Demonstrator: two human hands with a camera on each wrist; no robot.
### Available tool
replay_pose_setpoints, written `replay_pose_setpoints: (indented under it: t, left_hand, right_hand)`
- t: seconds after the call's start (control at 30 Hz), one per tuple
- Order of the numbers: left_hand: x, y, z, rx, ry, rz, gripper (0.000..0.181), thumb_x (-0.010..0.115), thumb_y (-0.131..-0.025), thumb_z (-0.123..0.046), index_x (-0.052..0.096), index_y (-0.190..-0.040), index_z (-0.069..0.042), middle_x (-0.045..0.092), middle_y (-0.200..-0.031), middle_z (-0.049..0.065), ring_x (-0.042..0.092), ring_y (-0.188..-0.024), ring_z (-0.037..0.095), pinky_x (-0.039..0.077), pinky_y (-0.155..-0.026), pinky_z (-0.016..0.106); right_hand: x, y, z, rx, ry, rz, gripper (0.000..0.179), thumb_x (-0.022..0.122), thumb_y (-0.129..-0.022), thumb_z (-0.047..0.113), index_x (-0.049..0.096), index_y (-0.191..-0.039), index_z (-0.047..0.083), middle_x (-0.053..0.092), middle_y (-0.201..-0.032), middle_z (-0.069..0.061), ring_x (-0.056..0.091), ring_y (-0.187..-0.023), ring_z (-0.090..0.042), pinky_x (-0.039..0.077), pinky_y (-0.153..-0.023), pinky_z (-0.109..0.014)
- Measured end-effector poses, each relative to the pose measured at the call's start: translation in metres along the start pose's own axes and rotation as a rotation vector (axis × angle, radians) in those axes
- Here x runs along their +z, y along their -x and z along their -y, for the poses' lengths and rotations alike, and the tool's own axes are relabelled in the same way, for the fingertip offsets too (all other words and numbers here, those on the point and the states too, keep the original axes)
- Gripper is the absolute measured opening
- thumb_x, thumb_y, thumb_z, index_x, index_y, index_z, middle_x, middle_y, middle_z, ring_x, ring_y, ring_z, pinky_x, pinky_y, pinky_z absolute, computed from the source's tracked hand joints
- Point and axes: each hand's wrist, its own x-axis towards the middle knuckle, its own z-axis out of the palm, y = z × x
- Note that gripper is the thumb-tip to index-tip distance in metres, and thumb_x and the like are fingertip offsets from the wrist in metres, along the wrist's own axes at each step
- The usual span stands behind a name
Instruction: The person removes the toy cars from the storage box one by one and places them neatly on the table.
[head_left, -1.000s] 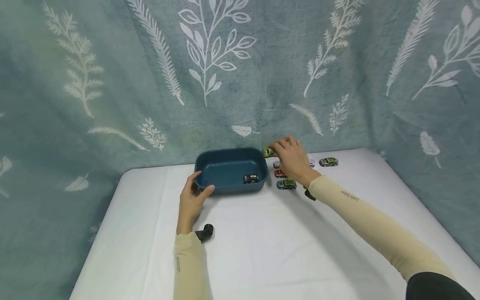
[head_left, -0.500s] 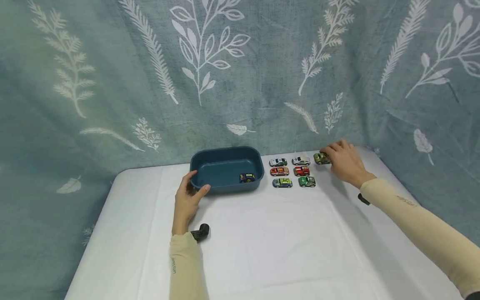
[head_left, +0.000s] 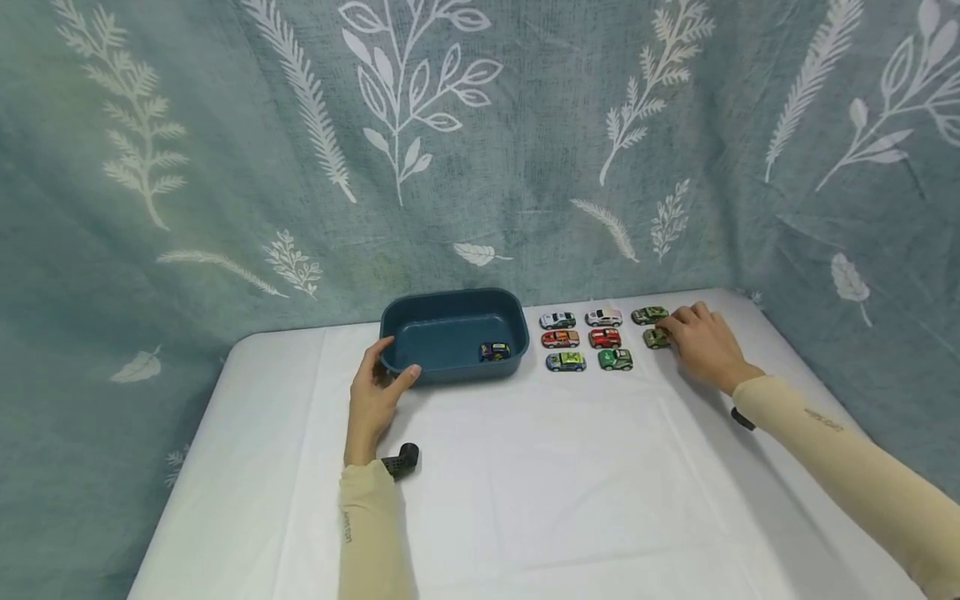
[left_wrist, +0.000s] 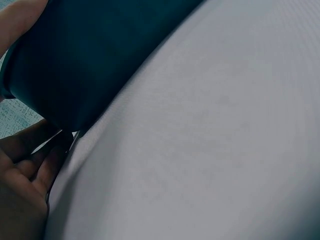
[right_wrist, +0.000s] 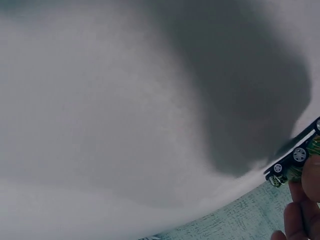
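Observation:
My left hand [head_left: 370, 404] grips the near left corner of a dark blue plastic bin [head_left: 453, 293], thumb on the front rim and fingers at its left side. The left wrist view shows the bin's outer wall [left_wrist: 95, 65] close up. One dark toy car [head_left: 494, 352] lies inside, toward the right. My right hand [head_left: 705, 346] pinches a green toy car [head_left: 656, 337] at the right end of the car rows, low at the tablecloth. In the right wrist view, thumb and fingers hold this car [right_wrist: 295, 173] by its body. Behind it rests a green camouflage toy car [head_left: 649, 315].
Right of the bin stand two columns of toy cars: white [head_left: 557, 320], orange [head_left: 560, 339] and blue-yellow [head_left: 566, 361]; then white-pink [head_left: 603, 317], red [head_left: 604, 337] and green [head_left: 616, 359]. A leaf-print curtain [head_left: 300, 167] hangs behind the white-covered table [head_left: 525, 483].
My right hand has carried the green car from beside the bin to the right end, then down in front of the camouflage car. My left hand stays at the bin's corner.

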Motion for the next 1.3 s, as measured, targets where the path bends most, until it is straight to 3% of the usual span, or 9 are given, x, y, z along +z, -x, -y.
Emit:
replay_pose_setpoints:
  t: [0.3,0.7,0.93,1.1,1.3]
  left_hand:
    - [0.000,-0.002,0.002,-0.014,-0.001,-0.004,0.075,0.086,-0.092,-0.038,0.052,-0.156,-0.022,0.057,-0.152,0.017,0.055,-0.140,0.033,0.042,-0.120,0.053]
    - [-0.001,-0.003,0.004,-0.004,0.018,-0.004,0.075,0.086,-0.091,-0.040,0.052,-0.156,-0.023,0.057,-0.152,0.018,0.053,-0.142,0.035,0.040,-0.122,0.056]
    - [0.000,-0.001,0.001,-0.010,0.004,0.005,0.077,0.086,-0.091,-0.038,0.051,-0.157,-0.021,0.057,-0.152,0.019,0.054,-0.142,0.035,0.041,-0.121,0.056]
    - [-0.002,-0.003,0.000,-0.006,0.001,-0.003,0.076,0.086,-0.091,-0.039,0.051,-0.157,-0.021,0.056,-0.154,0.019,0.054,-0.142,0.035,0.041,-0.121,0.056]
    - [-0.001,-0.004,0.002,-0.014,-0.005,0.005,0.075,0.086,-0.091,-0.040,0.052,-0.156,-0.023,0.057,-0.151,0.017,0.055,-0.140,0.034,0.042,-0.120,0.054]
  right_hand:
    - [0.009,-0.005,-0.002,0.038,0.008,0.040,0.029,0.066,-0.099,0.003,0.070,-0.127,-0.001,0.068,-0.122,-0.026,0.055,-0.111,-0.045,0.046,-0.085,-0.059]
    - [0.013,-0.004,-0.004,0.080,-0.041,0.057,0.033,0.059,-0.103,0.003,0.065,-0.135,-0.002,0.067,-0.123,-0.030,0.055,-0.109,-0.048,0.046,-0.083,-0.061]
    - [0.006,0.004,-0.002,0.142,-0.184,-0.033,0.037,0.059,-0.105,0.004,0.059,-0.141,0.000,0.058,-0.130,-0.035,0.051,-0.113,-0.053,0.043,-0.085,-0.065]
    - [-0.003,-0.009,0.022,0.169,-0.345,-0.088,0.038,0.058,-0.109,0.014,0.058,-0.143,-0.002,0.056,-0.134,-0.035,0.048,-0.119,-0.053,0.039,-0.094,-0.069]
    - [-0.018,-0.051,0.091,0.091,-0.540,-0.069,0.047,0.057,-0.111,0.028,0.057,-0.148,-0.001,0.058,-0.141,-0.030,0.048,-0.128,-0.047,0.037,-0.105,-0.066]
